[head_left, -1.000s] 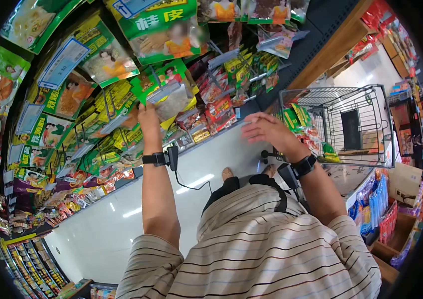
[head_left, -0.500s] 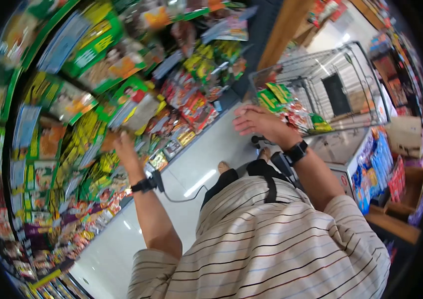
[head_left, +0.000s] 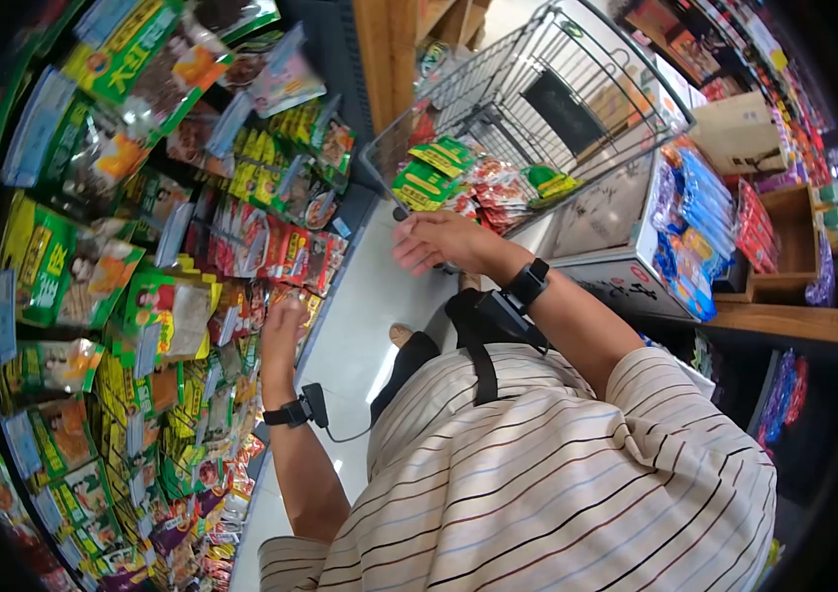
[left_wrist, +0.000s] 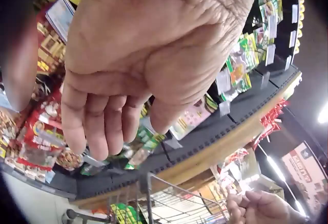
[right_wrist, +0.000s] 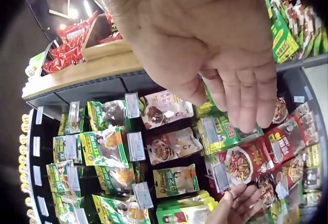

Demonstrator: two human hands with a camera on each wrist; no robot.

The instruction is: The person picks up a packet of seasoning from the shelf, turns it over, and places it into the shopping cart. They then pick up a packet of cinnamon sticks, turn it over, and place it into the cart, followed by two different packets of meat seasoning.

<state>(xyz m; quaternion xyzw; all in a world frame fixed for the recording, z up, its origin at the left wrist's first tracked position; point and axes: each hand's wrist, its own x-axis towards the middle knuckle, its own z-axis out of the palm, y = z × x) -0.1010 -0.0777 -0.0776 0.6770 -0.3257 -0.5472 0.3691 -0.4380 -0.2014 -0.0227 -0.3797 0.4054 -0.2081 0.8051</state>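
Observation:
My left hand [head_left: 283, 331] hovers in front of the rack of hanging seasoning packets, its fingers loosely bent and nothing in them. Close by hang red packets [head_left: 302, 252] and, to the left, a green packet with a clear window [head_left: 170, 314]. The left wrist view shows that palm [left_wrist: 148, 44] bare, with relaxed fingers. My right hand [head_left: 453, 242] is held in the air at the near end of the shopping cart [head_left: 586, 148], overlapping it in the head view. Its palm [right_wrist: 205, 39] holds nothing, and the fingers are nearly straight in the right wrist view.
Green-and-yellow packets [head_left: 429, 178] and red-and-white packets [head_left: 503, 187] lie in the cart. Blue price tags [head_left: 36, 123] stick out from the rack. Right of the cart stands a white case [head_left: 601, 222] with blue packs [head_left: 705, 222] beside it, and a wooden shelf [head_left: 784, 321].
My left hand has drawn back from the hanging green packet, which stays on the rack. The head view has turned right toward the cart. The right hand keeps much the same pose.

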